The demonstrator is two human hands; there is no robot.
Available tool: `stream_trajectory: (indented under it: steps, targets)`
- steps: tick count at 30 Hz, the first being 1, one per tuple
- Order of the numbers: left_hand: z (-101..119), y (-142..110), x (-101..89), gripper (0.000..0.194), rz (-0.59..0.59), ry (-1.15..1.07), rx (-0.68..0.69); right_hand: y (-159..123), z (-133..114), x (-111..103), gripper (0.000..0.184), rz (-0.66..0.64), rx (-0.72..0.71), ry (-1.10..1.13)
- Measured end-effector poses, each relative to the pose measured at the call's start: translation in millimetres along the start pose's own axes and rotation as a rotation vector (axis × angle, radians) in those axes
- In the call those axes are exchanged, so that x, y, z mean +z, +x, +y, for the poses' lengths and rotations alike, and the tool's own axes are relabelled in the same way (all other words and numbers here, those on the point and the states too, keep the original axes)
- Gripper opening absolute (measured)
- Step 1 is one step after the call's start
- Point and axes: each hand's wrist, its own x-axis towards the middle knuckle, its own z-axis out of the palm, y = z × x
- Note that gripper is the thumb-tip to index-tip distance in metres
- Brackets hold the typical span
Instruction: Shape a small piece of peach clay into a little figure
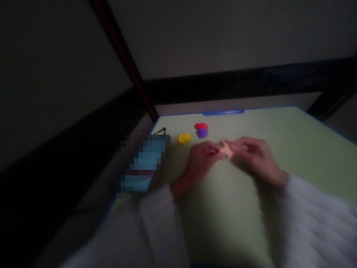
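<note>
Star [227, 150], pinched between the fingertips of my left hand [201, 156] and right hand [255, 155], purple lump [202, 133] at its ten o'clock, looks light, soft and easily dented, so best held by its edges.

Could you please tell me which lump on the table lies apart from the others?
The yellow lump; the red lump and purple lump sit close together.

I can't read any words, numbers or signs here. The blue thing [149, 156] at the left side of my tabletop [287, 145] is all blocky squares, so I can't tell if it has letters. The dark band [195, 87] behind is too dim to read.
</note>
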Motion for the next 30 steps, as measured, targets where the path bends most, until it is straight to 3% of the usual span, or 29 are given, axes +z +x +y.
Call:
stream_trajectory:
  steps: [8,13,18,21,25,30]
  targets:
    - [3,0,-0.6,0.016,0.016,-0.076,-0.007,3,2,-4,0.017,-0.063,0.039,0.101]
    - [9,0,-1.0,0.017,0.011,-0.284,-0.034,2,3,-5,0.032,-0.161,0.004,0.101]
    - [7,2,-2.8,0.019,0.039,-0.251,-0.015,3,1,-3,0.031,-0.027,-0.020,0.005]
    - [5,2,-3.0,0.019,-0.031,-0.164,-0.054,2,1,-2,0.034,0.040,-0.038,0.026]
    - [4,1,-2.4,0.025,-0.190,-0.072,-0.097,0,3,1,0.031,-0.027,-0.028,0.082]
    - [6,0,-3.8,0.031,-0.226,0.001,-0.081,-1,2,3,0.032,-0.037,0.010,0.091]
